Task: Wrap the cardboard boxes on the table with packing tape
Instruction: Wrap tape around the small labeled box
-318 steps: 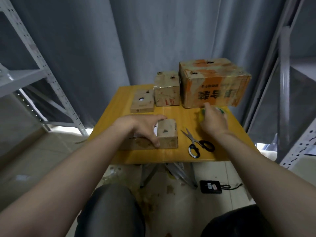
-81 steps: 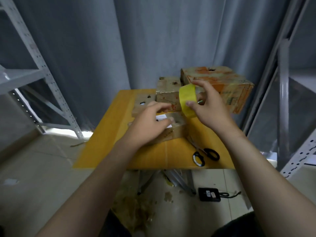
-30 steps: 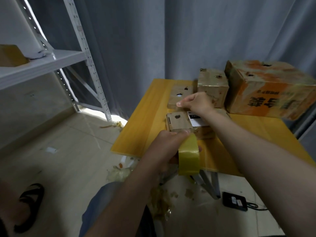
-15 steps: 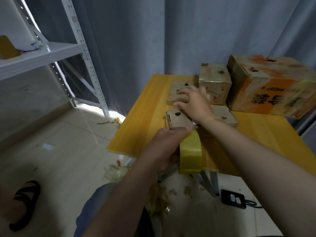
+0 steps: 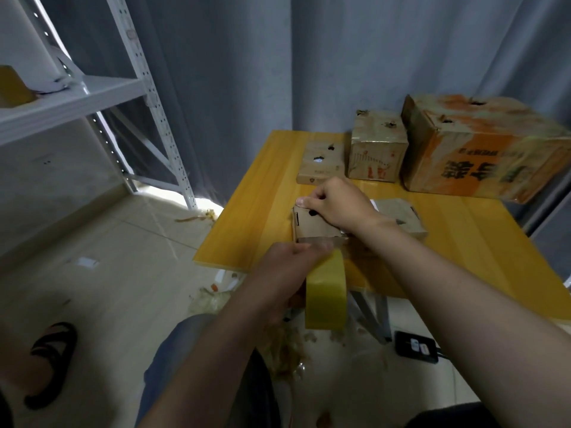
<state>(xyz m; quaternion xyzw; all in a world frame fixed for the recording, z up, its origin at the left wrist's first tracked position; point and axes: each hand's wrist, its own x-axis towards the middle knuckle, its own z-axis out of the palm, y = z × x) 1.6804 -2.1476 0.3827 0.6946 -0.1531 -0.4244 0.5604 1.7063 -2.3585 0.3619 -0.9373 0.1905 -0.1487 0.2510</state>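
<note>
A: What's in the left grip (image 5: 278, 279)?
B: The tape (image 5: 326, 293). The fingers are wrapped round the roll, which stands on edge over the front edge of the table (image 5: 262, 211), its top close to the box (image 5: 312, 228).
A: And the right grip (image 5: 336, 202)?
B: It's on top of that box, fingers curled over the far left edge. Three other boxes (image 5: 377, 149) stand at the back.

Grey pleated curtain (image 5: 247, 72) fills the bg. White perforated-metal shelf rack (image 5: 80, 101) at frame L, w/ a yellow-brown item (image 5: 12, 88) on its shelf, cut off by the frame edge. On the beige tiled floor (image 5: 108, 304): black strapped sandal (image 5: 51, 362) lower L, small white paper scrap (image 5: 85, 262), crumpled brownish tape scraps (image 5: 287, 344), flat black device w/ cable (image 5: 415, 347) lower R.
</note>
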